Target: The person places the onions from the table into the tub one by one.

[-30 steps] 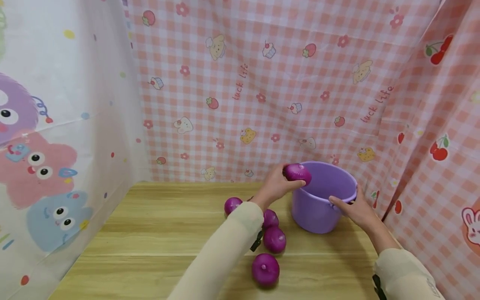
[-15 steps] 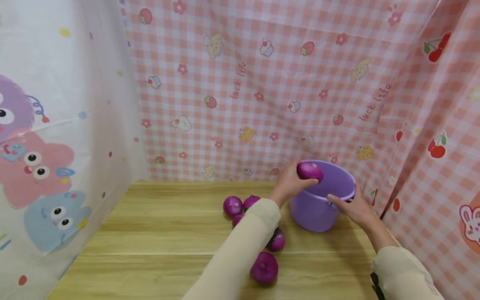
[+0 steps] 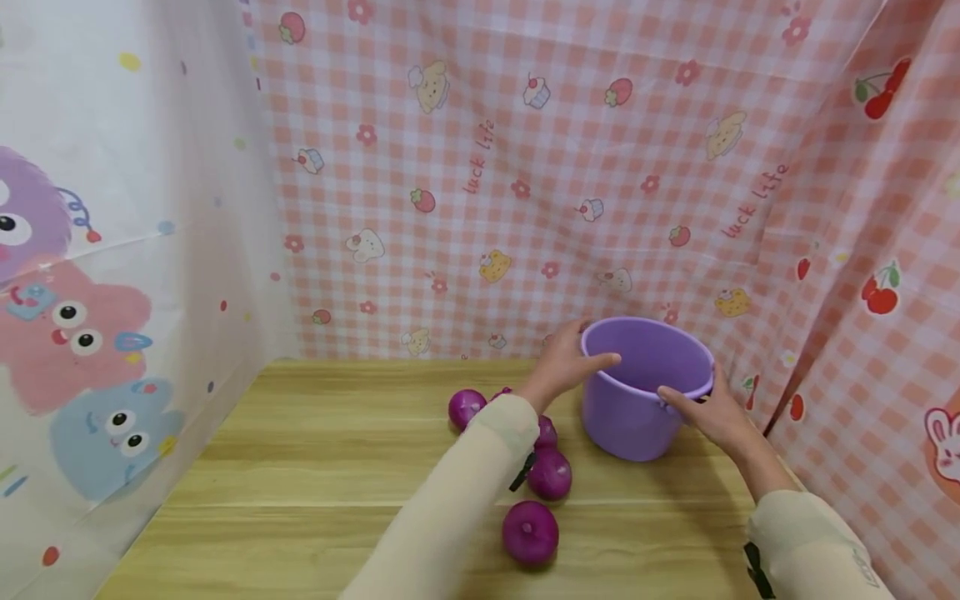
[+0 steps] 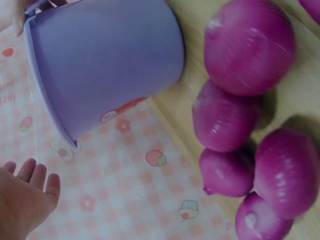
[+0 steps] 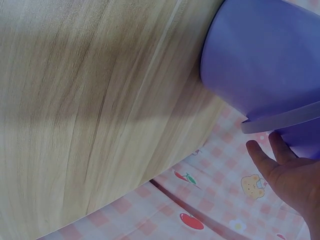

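A purple bucket (image 3: 633, 421) stands upright at the table's back right. My right hand (image 3: 716, 417) grips its right rim, with the thumb at the front; in the right wrist view, fingers (image 5: 257, 156) reach by the bucket's handle (image 5: 285, 120). At the left rim is my left hand (image 3: 562, 362), holding nothing. Its fingers (image 4: 37, 175) are spread and relaxed in the left wrist view, apart from the bucket wall. Several purple-red onions lie left of the bucket, among them a near onion (image 3: 530, 532) and one behind it (image 3: 550, 474). My left forearm partly covers the others.
The wooden table (image 3: 315, 475) carries everything. A pink checked cloth (image 3: 450, 250) hangs right behind the bucket, and another cloth (image 3: 885, 350) closes off the right side. A white cartoon-print cloth (image 3: 202, 208) hangs on the left.
My left hand carried an onion over the bucket's left rim and let it go; the onion is out of sight now. That hand has drawn back left. My right hand stayed on the rim.
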Demonstrator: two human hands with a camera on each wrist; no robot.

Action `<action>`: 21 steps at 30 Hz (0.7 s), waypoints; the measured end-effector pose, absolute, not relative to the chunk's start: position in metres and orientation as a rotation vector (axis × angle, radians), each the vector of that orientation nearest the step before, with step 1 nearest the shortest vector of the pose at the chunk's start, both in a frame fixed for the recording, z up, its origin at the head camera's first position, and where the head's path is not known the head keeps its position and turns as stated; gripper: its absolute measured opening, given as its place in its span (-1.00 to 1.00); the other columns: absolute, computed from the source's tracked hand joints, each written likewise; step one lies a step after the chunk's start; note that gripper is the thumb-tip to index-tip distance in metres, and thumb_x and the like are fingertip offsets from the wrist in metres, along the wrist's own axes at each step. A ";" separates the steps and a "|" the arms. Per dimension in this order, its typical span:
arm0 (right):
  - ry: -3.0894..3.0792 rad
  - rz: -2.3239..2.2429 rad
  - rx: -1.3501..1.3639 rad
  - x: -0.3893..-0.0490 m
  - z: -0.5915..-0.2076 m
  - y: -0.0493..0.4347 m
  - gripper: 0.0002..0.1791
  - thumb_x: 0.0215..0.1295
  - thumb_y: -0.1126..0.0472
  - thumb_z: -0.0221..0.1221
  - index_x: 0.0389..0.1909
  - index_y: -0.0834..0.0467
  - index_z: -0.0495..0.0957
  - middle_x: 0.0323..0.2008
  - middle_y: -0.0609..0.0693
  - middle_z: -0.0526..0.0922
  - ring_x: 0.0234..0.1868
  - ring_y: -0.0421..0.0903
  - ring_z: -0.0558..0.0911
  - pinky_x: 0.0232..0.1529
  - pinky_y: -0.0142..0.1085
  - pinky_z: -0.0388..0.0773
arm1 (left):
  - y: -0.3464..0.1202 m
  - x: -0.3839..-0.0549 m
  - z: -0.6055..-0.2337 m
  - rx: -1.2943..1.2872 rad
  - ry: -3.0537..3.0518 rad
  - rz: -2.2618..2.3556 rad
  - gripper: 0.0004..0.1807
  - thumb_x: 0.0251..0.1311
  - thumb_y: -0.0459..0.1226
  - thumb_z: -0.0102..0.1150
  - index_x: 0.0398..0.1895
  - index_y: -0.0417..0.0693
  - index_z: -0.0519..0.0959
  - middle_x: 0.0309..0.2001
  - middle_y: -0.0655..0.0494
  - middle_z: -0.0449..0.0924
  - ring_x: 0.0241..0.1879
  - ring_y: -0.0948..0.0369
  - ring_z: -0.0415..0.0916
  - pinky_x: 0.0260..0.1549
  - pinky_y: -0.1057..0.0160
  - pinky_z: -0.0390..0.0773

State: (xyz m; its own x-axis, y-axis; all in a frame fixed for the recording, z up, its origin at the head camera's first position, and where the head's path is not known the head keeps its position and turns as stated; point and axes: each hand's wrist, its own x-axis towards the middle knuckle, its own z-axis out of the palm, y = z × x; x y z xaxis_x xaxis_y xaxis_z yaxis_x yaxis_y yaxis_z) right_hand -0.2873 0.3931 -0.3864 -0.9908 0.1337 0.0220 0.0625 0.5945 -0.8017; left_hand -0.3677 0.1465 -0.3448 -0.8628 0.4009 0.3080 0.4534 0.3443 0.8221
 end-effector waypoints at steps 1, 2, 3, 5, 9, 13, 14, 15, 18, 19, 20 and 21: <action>-2.734 1.368 -0.170 -0.287 -0.386 0.393 0.28 0.30 -0.31 0.16 0.52 0.11 -0.64 0.43 0.57 -0.09 0.40 0.47 0.08 0.31 0.29 0.18 | 0.144 -0.367 -0.345 -0.802 -2.535 -1.593 -0.16 0.09 -0.03 0.45 0.42 -0.09 0.34 0.30 -0.04 0.45 0.25 0.04 0.42 0.22 0.10 0.44; -2.732 1.369 -0.172 -0.287 -0.386 0.393 0.28 0.29 -0.31 0.16 0.52 0.10 -0.63 0.43 0.56 -0.09 0.40 0.47 0.08 0.31 0.29 0.18 | 0.141 -0.367 -0.345 -0.795 -2.537 -1.617 -0.15 0.10 -0.04 0.45 0.43 -0.08 0.33 0.32 -0.04 0.43 0.28 0.05 0.39 0.25 0.08 0.41; -2.730 1.372 -0.172 -0.287 -0.386 0.393 0.28 0.29 -0.31 0.16 0.52 0.10 -0.63 0.43 0.56 -0.09 0.40 0.47 0.08 0.31 0.29 0.19 | 0.138 -0.366 -0.346 -0.779 -2.547 -1.622 -0.13 0.09 -0.03 0.45 0.44 -0.07 0.31 0.35 -0.02 0.40 0.31 0.06 0.35 0.28 0.07 0.37; -2.722 1.379 -0.169 -0.288 -0.387 0.394 0.28 0.29 -0.31 0.17 0.52 0.10 -0.63 0.43 0.56 -0.09 0.40 0.47 0.09 0.31 0.27 0.20 | 0.132 -0.366 -0.347 -0.766 -2.556 -1.618 -0.12 0.08 -0.02 0.46 0.45 -0.07 0.30 0.36 -0.01 0.39 0.34 0.06 0.32 0.30 0.07 0.35; -2.705 1.403 -0.153 -0.288 -0.388 0.395 0.26 0.32 -0.26 0.17 0.52 0.11 -0.62 0.43 0.56 -0.09 0.40 0.45 0.10 0.30 0.23 0.23 | 0.119 -0.366 -0.351 -0.748 -2.552 -1.638 -0.10 0.07 -0.04 0.47 0.45 -0.09 0.29 0.35 -0.07 0.39 0.33 0.04 0.33 0.28 0.07 0.36; -2.698 1.415 -0.138 -0.289 -0.390 0.395 0.24 0.34 -0.23 0.16 0.52 0.13 -0.61 0.43 0.56 -0.08 0.40 0.44 0.11 0.28 0.21 0.27 | 0.106 -0.369 -0.356 -0.767 -2.539 -1.636 -0.11 0.07 -0.08 0.49 0.45 -0.10 0.29 0.32 -0.09 0.43 0.32 0.02 0.35 0.28 0.06 0.37; -2.700 1.411 -0.138 -0.289 -0.390 0.395 0.24 0.34 -0.23 0.16 0.52 0.13 -0.61 0.43 0.56 -0.08 0.40 0.44 0.11 0.28 0.20 0.27 | 0.102 -0.369 -0.357 -0.775 -2.540 -1.627 -0.10 0.07 -0.09 0.49 0.45 -0.10 0.28 0.32 -0.09 0.44 0.32 0.02 0.34 0.28 0.05 0.37; -2.698 1.412 -0.135 -0.289 -0.390 0.395 0.24 0.34 -0.23 0.16 0.52 0.14 -0.61 0.43 0.56 -0.08 0.40 0.43 0.12 0.28 0.20 0.27 | 0.098 -0.368 -0.358 -0.782 -2.545 -1.625 -0.10 0.07 -0.08 0.49 0.46 -0.09 0.28 0.32 -0.08 0.43 0.33 0.01 0.34 0.29 0.04 0.36; -2.699 1.404 -0.139 -0.289 -0.390 0.395 0.24 0.34 -0.23 0.17 0.53 0.14 -0.60 0.43 0.56 -0.08 0.40 0.43 0.11 0.29 0.21 0.26 | 0.086 -0.366 -0.361 -0.795 -2.581 -1.594 -0.11 0.09 -0.03 0.46 0.47 0.00 0.28 0.34 -0.04 0.41 0.35 0.02 0.31 0.29 0.01 0.35; -2.699 1.405 -0.138 -0.289 -0.389 0.394 0.24 0.33 -0.24 0.17 0.53 0.13 -0.60 0.43 0.55 -0.08 0.40 0.43 0.11 0.29 0.21 0.25 | 0.082 -0.364 -0.362 -0.788 -2.596 -1.593 -0.10 0.09 -0.02 0.46 0.48 0.02 0.27 0.36 -0.03 0.39 0.35 0.04 0.30 0.30 0.00 0.34; -2.698 1.404 -0.138 -0.289 -0.389 0.394 0.24 0.33 -0.24 0.17 0.53 0.14 -0.60 0.43 0.55 -0.08 0.40 0.43 0.11 0.30 0.21 0.24 | 0.078 -0.361 -0.363 -0.788 -2.607 -1.594 -0.10 0.10 0.01 0.45 0.49 0.04 0.26 0.36 -0.02 0.38 0.35 0.05 0.29 0.30 -0.01 0.34; -2.696 1.409 -0.136 -0.289 -0.389 0.394 0.24 0.34 -0.23 0.17 0.52 0.13 -0.60 0.43 0.55 -0.08 0.40 0.43 0.10 0.30 0.21 0.24 | 0.074 -0.359 -0.364 -0.794 -2.619 -1.591 -0.10 0.11 0.01 0.44 0.49 0.03 0.25 0.37 -0.02 0.37 0.36 0.05 0.28 0.31 -0.02 0.33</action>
State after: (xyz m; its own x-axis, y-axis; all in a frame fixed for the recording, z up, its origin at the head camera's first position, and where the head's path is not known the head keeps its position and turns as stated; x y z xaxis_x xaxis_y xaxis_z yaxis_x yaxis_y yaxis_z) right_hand -0.2894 0.3937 -0.3895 -0.9914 0.1233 0.0435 0.0347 0.5687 -0.8218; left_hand -0.3590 0.0735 -0.3641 -0.8740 0.4268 0.2324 0.4030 0.3693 0.8374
